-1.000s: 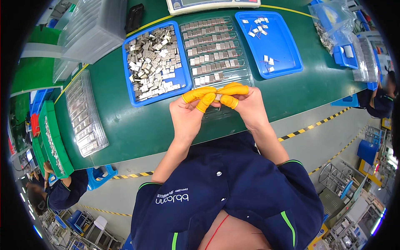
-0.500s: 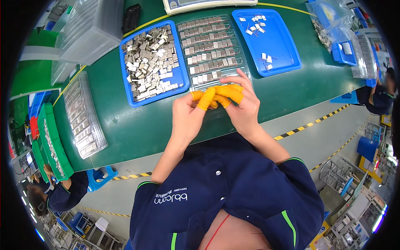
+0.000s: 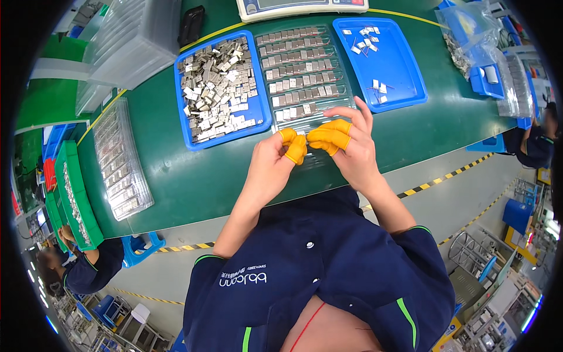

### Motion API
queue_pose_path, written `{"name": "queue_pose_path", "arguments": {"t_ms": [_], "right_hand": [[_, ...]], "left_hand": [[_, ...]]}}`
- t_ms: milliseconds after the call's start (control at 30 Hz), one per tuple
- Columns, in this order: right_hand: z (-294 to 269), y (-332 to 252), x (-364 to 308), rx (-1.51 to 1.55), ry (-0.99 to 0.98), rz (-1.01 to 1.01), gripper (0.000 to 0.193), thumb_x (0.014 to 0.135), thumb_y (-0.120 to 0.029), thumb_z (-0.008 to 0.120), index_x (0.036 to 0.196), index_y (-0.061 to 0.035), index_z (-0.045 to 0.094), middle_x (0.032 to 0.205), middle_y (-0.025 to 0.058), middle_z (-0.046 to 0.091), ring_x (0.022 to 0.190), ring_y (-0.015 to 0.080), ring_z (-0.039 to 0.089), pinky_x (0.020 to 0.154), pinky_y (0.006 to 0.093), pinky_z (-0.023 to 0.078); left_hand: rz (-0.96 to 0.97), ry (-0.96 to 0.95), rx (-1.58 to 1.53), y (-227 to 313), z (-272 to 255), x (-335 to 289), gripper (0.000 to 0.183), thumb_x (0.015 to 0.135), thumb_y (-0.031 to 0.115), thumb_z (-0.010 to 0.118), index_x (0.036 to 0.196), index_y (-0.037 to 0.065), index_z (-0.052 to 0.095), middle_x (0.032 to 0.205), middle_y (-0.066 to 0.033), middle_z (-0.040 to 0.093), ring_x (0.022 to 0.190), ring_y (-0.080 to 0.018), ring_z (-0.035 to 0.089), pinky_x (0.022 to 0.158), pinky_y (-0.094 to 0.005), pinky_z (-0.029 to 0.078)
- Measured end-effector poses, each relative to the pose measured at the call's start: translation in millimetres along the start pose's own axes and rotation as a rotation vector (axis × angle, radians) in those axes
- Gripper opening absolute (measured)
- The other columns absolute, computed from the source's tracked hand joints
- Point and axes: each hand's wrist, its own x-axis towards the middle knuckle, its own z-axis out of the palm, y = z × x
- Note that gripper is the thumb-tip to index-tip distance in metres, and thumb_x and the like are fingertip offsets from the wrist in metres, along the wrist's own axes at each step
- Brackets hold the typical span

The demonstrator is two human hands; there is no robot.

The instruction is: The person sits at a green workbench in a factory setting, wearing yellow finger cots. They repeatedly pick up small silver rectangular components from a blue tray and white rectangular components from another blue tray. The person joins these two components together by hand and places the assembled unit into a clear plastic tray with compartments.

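Note:
Yellow finger cots cover the thumb and some fingers of my left hand [image 3: 268, 161] and my right hand [image 3: 355, 149]. Both hands are closed in a pinch, fingertips nearly meeting over the near end of a clear plastic tray [image 3: 285, 125]. A small whitish piece [image 3: 302, 134] shows at the left fingertips; the fingers hide most of it. What the right fingertips pinch is hidden; two outer fingers of that hand stretch out. Rows of small silver-grey rectangular parts [image 3: 302, 81], some with thin wires, fill the tray beyond my hands.
Left of the clear tray, a blue tray [image 3: 267, 111] holds a heap of small metal parts. Another blue tray [image 3: 404, 73] at right carries several white wired connectors. A scale [image 3: 293, 10] stands behind. More filled clear trays [image 3: 138, 176] lie at left, near a co-worker [image 3: 97, 267].
My fingers have shifted from a bunched, overlapping grip to a fingertip pinch, exposing the whitish piece. The right hand's outer fingers have lifted. The whole view has shifted slightly.

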Motion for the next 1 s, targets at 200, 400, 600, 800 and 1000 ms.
{"name": "queue_pose_path", "arguments": {"t_ms": [200,400,600,800,1000], "right_hand": [[-2.4,23.7,4.5,-0.149,0.029,0.123,0.014,0.069,-0.008,0.067,0.082,-0.0121,0.063,0.102,0.0012,0.058,0.110,0.0217,0.049,0.104,0.0470,0.019],[7.4,47.2,3.5,-0.311,-0.061,0.136,0.016,0.071,-0.005,0.064,0.085,-0.0108,0.067,0.104,0.0024,0.060,0.117,0.0224,0.044,0.107,0.0500,0.014],[3.0,53.8,5.0,-0.266,-0.072,0.145,0.015,0.070,-0.013,0.068,0.085,-0.0141,0.069,0.103,-0.0007,0.061,0.117,0.0212,0.045,0.107,0.0508,0.009],[-16.7,73.7,8.6,-0.285,0.066,0.225,0.016,0.070,-0.016,0.070,0.086,-0.0131,0.069,0.100,0.0011,0.063,0.105,0.0205,0.052,0.103,0.0461,0.019],[-46.5,116.0,0.5,-0.597,0.041,0.423,0.016,0.071,-0.011,0.069,0.085,-0.0041,0.068,0.088,0.0103,0.065,0.086,0.0265,0.057,0.085,0.0400,0.039]], "left_hand": [[0.072,0.052,-0.048,6.7,3.4,0.4,0.023,0.094,0.019,0.047,0.097,0.000,0.060,0.081,-0.0046,0.064,0.068,-0.0075,0.056,0.061,-0.0198,0.041],[0.073,0.221,-0.047,5.4,-11.4,-3.4,0.020,0.092,0.011,0.051,0.098,-0.006,0.060,0.084,-0.0080,0.064,0.073,-0.0113,0.060,0.067,-0.0227,0.047],[0.071,0.357,0.041,8.1,-34.2,-3.3,0.020,0.091,0.009,0.052,0.099,-0.006,0.062,0.081,-0.0086,0.065,0.069,-0.0087,0.057,0.064,-0.0206,0.045],[0.102,0.481,0.100,2.2,-51.7,2.5,0.021,0.090,0.010,0.053,0.101,-0.005,0.062,0.083,-0.0075,0.066,0.067,-0.0071,0.056,0.061,-0.0193,0.042],[0.115,0.714,0.467,-1.9,-64.4,11.3,0.018,0.083,0.010,0.061,0.097,0.000,0.066,0.085,-0.0101,0.065,0.068,-0.0157,0.057,0.063,-0.0274,0.043]]}}
